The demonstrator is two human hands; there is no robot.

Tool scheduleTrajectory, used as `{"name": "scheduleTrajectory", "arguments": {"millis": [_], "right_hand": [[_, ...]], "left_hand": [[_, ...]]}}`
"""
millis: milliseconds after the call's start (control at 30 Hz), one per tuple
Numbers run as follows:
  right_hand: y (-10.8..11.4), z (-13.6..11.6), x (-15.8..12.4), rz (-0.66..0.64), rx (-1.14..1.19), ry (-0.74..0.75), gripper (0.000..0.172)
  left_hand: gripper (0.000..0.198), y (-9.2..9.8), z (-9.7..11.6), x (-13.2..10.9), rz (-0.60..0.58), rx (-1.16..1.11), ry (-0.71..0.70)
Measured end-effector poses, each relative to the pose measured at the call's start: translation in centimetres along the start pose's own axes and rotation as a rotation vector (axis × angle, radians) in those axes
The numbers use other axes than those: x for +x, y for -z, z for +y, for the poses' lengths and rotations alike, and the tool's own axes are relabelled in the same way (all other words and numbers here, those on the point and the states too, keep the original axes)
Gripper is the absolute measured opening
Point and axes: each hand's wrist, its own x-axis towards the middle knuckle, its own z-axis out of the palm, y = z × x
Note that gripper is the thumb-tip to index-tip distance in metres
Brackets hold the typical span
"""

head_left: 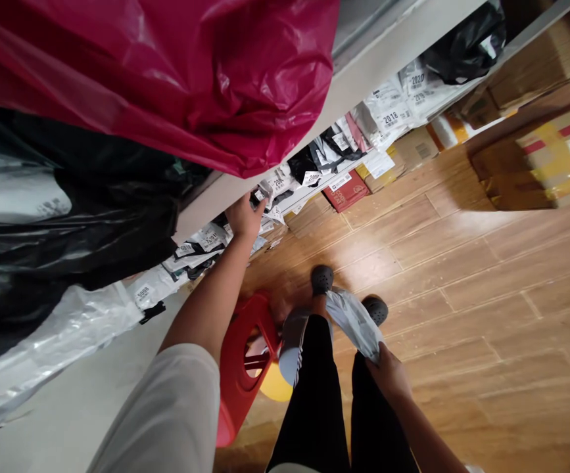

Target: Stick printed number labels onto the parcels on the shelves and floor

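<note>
My left hand [245, 218] reaches into a low shelf at a row of flat parcels. Its thumb stands apart from the fingers, beside a small dark parcel with a white label [259, 195]; the fingertips are partly hidden among the bags. Next to it is a white labelled parcel [277, 183]. Down by my legs, my right hand [389, 374] grips one end of a grey plastic mailer bag [356, 322]. The bag hangs above the floor between my dark shoes.
A large magenta bag [176, 79] and black bags [92, 230] bulge from the upper shelf at left. A red plastic stool [238, 381] stands by my legs. Cardboard boxes [511, 174] lie at right on the wooden floor [486, 315]. A red box [348, 192] sits beneath the shelf.
</note>
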Motion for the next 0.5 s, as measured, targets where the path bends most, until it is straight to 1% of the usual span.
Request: {"name": "scheduleTrajectory", "arguments": {"millis": [133, 233, 300, 367, 500], "right_hand": [[-0.1, 0.7, 0.3, 0.023, 0.006, -0.009, 0.040], [-0.1, 1.5, 0.4, 0.022, 0.003, -0.010, 0.040], [-0.1, 2.1, 0.4, 0.011, -0.010, -0.018, 0.038], [-0.1, 2.6, 0.4, 0.006, -0.023, -0.028, 0.039], [-0.1, 3.3, 0.3, 0.005, -0.028, -0.035, 0.042]], "left_hand": [[0.027, -1.3, -2.0, -0.2, 0.019, 0.031, 0.095], [0.029, -1.7, -3.0, -0.1, 0.031, -0.006, 0.092], [0.030, -1.8, -3.1, -0.1, 0.036, -0.046, 0.098], [0.029, -1.9, -3.0, 0.2, 0.048, -0.090, 0.130], [0.026, -2.1, -3.2, 1.7, 0.074, -0.130, 0.198]]}}
